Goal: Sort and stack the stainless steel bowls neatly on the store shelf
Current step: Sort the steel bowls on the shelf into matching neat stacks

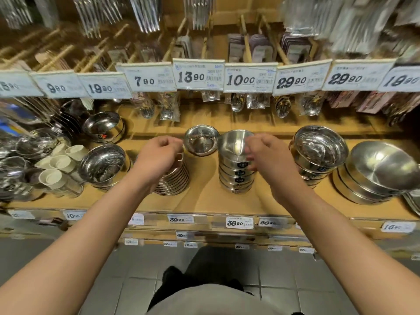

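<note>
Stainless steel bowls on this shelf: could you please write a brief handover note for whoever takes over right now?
Left hand: fingers curled on top of the ribbed stack, apparently gripping its top bowl; the hand hides the contact.
Right hand: fingers curled at the rim of the labelled stack.
Small bowl sits alone behind, between the two stacks.
Done: several stacks stand along the shelf, including the wide stack on the right.
Left: place the lone bowl, straighten the tilted bowls at far left.
</note>
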